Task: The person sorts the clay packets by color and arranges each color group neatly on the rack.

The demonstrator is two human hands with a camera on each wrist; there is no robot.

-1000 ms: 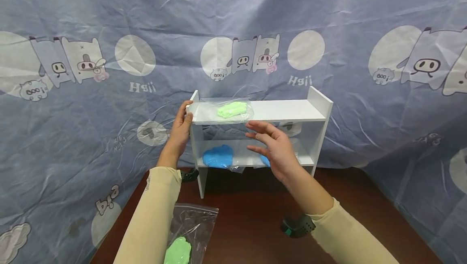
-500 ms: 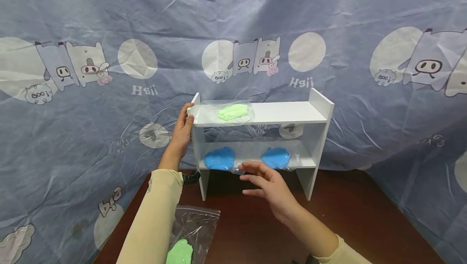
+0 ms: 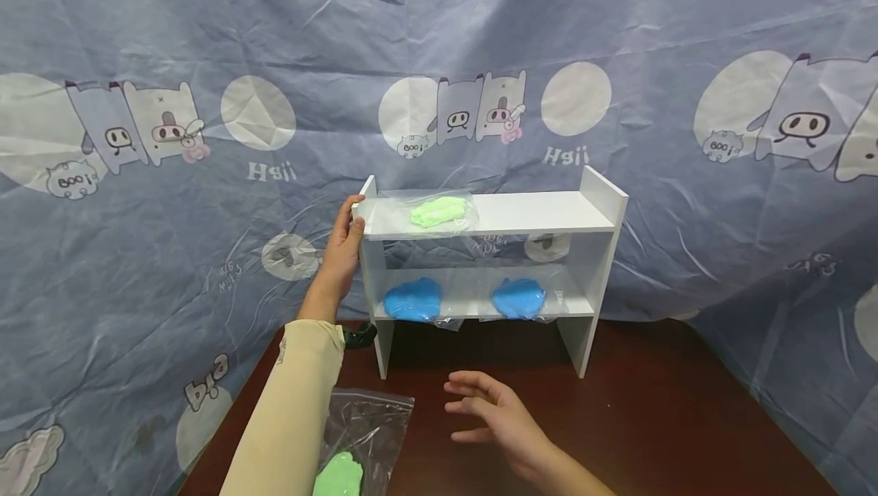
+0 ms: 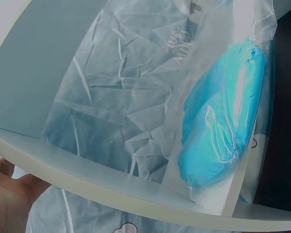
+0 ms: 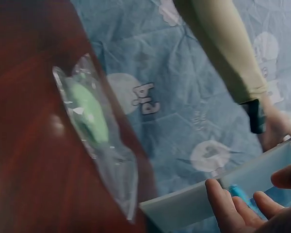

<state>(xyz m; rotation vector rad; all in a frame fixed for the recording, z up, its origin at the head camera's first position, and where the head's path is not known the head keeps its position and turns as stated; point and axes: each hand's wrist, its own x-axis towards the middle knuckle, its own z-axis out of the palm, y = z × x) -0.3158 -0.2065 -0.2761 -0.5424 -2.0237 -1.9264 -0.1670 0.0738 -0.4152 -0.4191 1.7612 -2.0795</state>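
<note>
A white two-tier shelf (image 3: 542, 214) stands on the table. My left hand (image 3: 338, 252) grips the upper part of its left side panel, the thumb at the front edge. In the left wrist view, part of that hand (image 4: 12, 196) shows behind the panel. My right hand (image 3: 501, 424) hovers in front of the shelf, fingers loosely bent and holding nothing. A clear bag with a light green lump (image 3: 439, 211) lies on the top tier. Two bags with blue lumps, left (image 3: 414, 299) and right (image 3: 519, 298), rest on the lower tier.
Another clear zip bag (image 3: 370, 427) with a green lump (image 3: 339, 475) lies on the dark red-brown table (image 3: 658, 404), beside my left forearm. A blue-grey printed cloth (image 3: 480, 24) hangs behind the shelf and along both sides.
My right hand has moved down from before the top tier to low over the table, uncovering the right blue lump. My left hand keeps hold of the side panel.
</note>
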